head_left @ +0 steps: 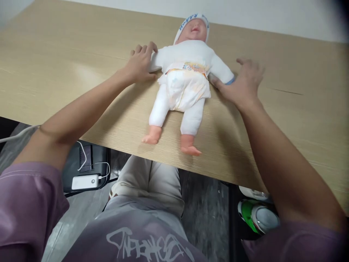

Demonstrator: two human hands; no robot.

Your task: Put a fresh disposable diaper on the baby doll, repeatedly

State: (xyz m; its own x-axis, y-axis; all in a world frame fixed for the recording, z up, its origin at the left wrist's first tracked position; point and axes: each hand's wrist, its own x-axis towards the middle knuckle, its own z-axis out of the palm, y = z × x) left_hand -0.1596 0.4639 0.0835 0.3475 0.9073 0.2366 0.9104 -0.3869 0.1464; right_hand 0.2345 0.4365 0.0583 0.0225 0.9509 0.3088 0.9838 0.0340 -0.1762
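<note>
Currently, I hold left hand (143,64) and right hand (244,82), fingers (151,48) apart, flanking the supine doll (187,82) on the worktop (68,47).

Doll (188,54) on counter (68,54), upper centre of frame, between the two hands.
Doll on its back, head toward top edge, feet toward counter's near edge; diaper (182,89) around its hips. Left hand (140,65) at its arm on frame left; right hand (248,82) at its other arm, frame right. Below counter edge: power bank (85,181), lower left; legs (148,178), lower centre; round container (263,218), lower right.
</note>
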